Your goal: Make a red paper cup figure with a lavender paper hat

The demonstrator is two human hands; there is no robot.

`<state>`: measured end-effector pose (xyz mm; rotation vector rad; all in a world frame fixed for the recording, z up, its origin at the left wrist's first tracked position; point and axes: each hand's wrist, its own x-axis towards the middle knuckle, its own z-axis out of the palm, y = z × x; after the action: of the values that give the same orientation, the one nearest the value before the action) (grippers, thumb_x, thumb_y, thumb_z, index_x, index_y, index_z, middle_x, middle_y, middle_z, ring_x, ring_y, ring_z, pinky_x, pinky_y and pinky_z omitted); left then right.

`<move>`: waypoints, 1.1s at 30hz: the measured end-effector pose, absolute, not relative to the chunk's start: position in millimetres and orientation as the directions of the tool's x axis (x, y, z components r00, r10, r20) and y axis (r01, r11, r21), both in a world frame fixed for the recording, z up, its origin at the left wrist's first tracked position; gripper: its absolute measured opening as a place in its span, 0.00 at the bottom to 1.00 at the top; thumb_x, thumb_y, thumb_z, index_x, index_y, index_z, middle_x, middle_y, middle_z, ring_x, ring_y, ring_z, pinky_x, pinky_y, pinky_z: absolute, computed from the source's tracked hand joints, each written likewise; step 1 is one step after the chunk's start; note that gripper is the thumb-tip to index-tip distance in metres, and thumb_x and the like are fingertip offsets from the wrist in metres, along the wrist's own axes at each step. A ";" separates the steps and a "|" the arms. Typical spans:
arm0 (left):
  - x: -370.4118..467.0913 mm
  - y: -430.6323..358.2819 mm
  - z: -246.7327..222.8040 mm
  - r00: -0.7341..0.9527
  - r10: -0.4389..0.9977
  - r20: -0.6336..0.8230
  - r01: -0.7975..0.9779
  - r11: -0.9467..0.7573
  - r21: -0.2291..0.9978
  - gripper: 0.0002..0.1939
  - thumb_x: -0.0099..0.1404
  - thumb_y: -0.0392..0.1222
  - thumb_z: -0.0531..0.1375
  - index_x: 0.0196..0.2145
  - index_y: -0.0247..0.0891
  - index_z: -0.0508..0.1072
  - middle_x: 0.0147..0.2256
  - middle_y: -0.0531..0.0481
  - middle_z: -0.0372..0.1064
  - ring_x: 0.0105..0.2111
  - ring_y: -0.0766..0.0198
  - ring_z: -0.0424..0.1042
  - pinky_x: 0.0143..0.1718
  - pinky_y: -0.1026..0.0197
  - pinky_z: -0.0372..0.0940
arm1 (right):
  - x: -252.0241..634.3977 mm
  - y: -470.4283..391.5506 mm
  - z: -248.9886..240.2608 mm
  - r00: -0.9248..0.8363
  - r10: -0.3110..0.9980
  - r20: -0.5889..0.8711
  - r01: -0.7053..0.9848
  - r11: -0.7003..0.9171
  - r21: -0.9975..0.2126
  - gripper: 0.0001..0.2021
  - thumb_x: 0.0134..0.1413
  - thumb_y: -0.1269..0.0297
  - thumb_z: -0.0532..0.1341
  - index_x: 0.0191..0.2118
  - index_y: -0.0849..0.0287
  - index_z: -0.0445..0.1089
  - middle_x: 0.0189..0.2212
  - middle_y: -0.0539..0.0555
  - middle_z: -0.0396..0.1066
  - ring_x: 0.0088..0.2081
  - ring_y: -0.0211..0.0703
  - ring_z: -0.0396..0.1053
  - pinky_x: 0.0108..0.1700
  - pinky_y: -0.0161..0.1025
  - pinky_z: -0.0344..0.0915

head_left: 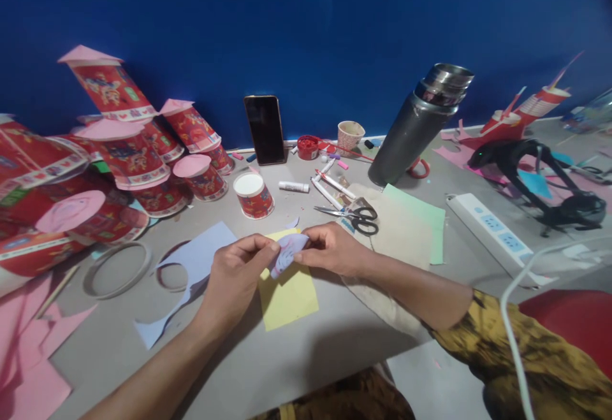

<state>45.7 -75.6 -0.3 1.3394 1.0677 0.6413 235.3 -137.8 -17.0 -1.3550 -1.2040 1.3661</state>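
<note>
Over the left part of the yellow sheet (291,302), the left hand (241,267) grasps one side of the lavender paper piece (288,255) between thumb and fingers; the right hand (337,251) pinches the other side, also with thumb and fingers. The piece is held above the sheet's far half — whether it touches the sheet I cannot tell. To bend it well, the left fingers should anchor their side lightly while the right thumb shapes the curve evenly; a hard squeeze would likely crease such thin paper, and a lighter touch on the drawn marks should lessen any smearing.

Counting across the tabletop (287,369): left of the yellow sheet and well apart, a pile of red patterned cups (134,159), too overlapped to count, with at least five pink paper tops (112,129); nearer to it, one grey ring (147,260) and one cut lavender sheet (198,251). Beyond it, one separate red cup (255,204), one phone (265,130) and one thick white marker (294,187). Beyond and to its right, one pair of scissors (366,213); farther right — one flask (414,130), one green sheet (423,219) and one power strip (492,229)
</note>
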 end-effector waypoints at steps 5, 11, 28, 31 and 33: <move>46.8 -75.8 3.1 0.428 0.873 -0.233 0.196 0.161 0.967 0.14 0.55 0.49 0.69 0.21 0.37 0.76 0.22 0.52 0.69 0.24 0.67 0.64 0.27 0.66 0.62 | 236.4 -137.6 -21.8 -0.058 0.983 -0.176 0.069 -0.172 -0.983 0.11 0.48 0.58 0.67 0.28 0.61 0.72 0.24 0.47 0.66 0.26 0.33 0.59 0.28 0.32 0.54; 47.2 -75.8 2.1 0.423 0.858 -0.291 0.165 0.242 0.956 0.15 0.54 0.50 0.70 0.21 0.38 0.75 0.22 0.52 0.69 0.23 0.67 0.64 0.25 0.66 0.62 | 237.4 -139.1 -18.9 -0.094 0.976 -0.197 0.056 -0.193 -0.980 0.11 0.47 0.57 0.67 0.29 0.61 0.73 0.25 0.47 0.69 0.27 0.35 0.61 0.29 0.32 0.56; 47.5 -79.0 1.0 0.426 0.879 -0.216 0.197 0.142 0.970 0.12 0.57 0.46 0.68 0.21 0.38 0.75 0.22 0.54 0.70 0.24 0.68 0.64 0.28 0.67 0.61 | 236.4 -139.4 -19.4 -0.114 0.976 -0.185 0.052 -0.180 -0.982 0.05 0.45 0.66 0.62 0.30 0.61 0.72 0.24 0.46 0.66 0.27 0.34 0.60 0.28 0.32 0.55; 47.6 -81.7 2.9 0.427 0.883 -0.195 0.220 0.108 0.970 0.11 0.58 0.45 0.67 0.22 0.38 0.75 0.21 0.55 0.68 0.23 0.69 0.62 0.26 0.66 0.58 | 236.1 -139.0 -21.1 -0.096 0.981 -0.169 0.091 -0.160 -0.983 0.04 0.45 0.68 0.61 0.29 0.61 0.71 0.24 0.46 0.64 0.26 0.34 0.59 0.27 0.32 0.54; 48.0 -83.2 4.1 0.426 0.886 -0.181 0.236 0.084 0.968 0.11 0.58 0.44 0.67 0.22 0.38 0.75 0.21 0.55 0.68 0.23 0.69 0.62 0.25 0.66 0.57 | 235.8 -139.0 -21.6 -0.080 0.983 -0.163 0.111 -0.153 -0.982 0.04 0.44 0.69 0.60 0.29 0.61 0.70 0.23 0.46 0.63 0.26 0.34 0.58 0.26 0.32 0.53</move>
<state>48.0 -83.2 4.1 1.4396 1.0660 0.6577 235.8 -139.0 -21.6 -1.3625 -1.2746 1.3431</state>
